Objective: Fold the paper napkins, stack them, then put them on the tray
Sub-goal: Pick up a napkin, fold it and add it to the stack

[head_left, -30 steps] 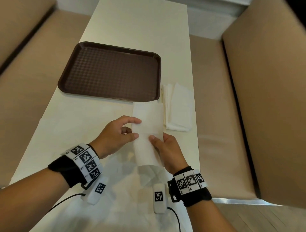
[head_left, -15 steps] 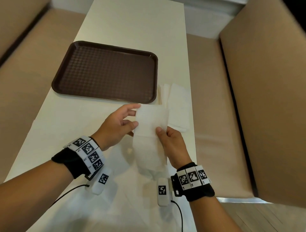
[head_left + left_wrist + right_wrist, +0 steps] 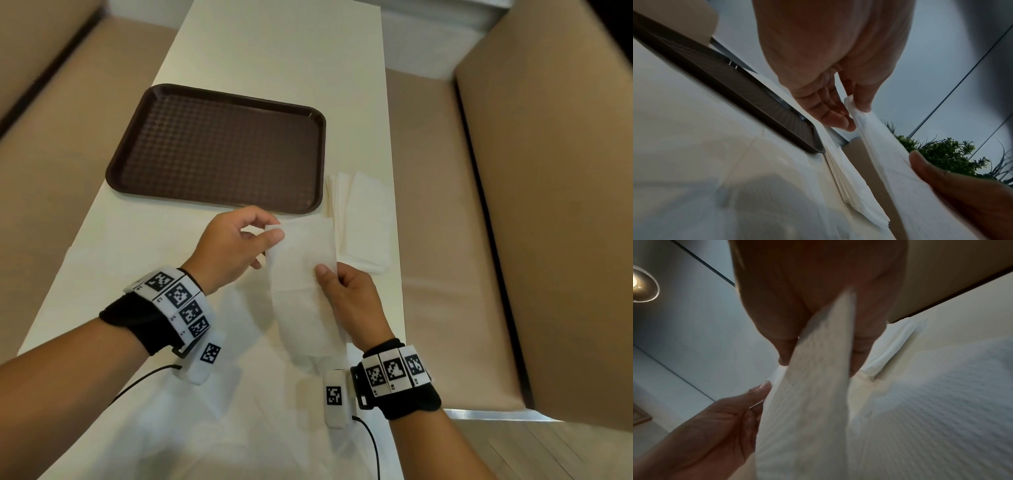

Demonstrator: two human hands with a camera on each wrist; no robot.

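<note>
Both hands held one napkin off the table, just in front of the tray. The left hand had its grip pinching the far left corner between thumb and forefinger; the right hand pinched the right edge lower down, thumb on top. Held so, the sheet hung in a long strip, its near end drooping, probably so its edges could be lined up for another fold. A stack of folded napkins lay on the table right of the tray, likely waiting for this one. The tray held nothing.
</note>
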